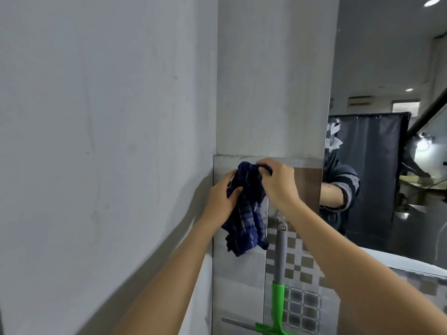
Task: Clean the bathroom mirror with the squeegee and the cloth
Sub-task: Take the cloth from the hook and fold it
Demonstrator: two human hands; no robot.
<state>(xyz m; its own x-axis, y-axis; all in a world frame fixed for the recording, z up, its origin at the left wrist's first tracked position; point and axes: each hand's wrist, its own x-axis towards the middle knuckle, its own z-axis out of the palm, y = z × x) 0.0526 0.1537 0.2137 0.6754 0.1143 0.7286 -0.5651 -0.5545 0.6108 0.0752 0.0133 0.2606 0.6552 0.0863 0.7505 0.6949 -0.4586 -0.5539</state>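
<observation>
Both bare hands hold a crumpled dark blue checked cloth (244, 209) up against the tiled part of the wall, just below the edge where the plain grey plaster ends. The left hand (221, 198) grips the cloth's left side, its fingers curled around a fold and the thumb pressed on the fabric. The right hand (278, 182) pinches the cloth's top edge, its fingers closed over a bunch of fabric near the upper rim of the grey wall tile (238, 274). The rest of the cloth hangs loosely down between the two forearms.

Just right of the hanging cloth, a squeegee with a grey handle and bright green head (278, 281) hangs upright against the tiles from a small clear wall hook (274, 215), its blade end at the bottom edge of the view. Neither hand touches it.

The frameless bathroom mirror (387, 141) is mounted to the right, beyond the plastered column, well apart from the cloth. It reflects a dark curtain and a rolled-up striped sleeve of the person.
</observation>
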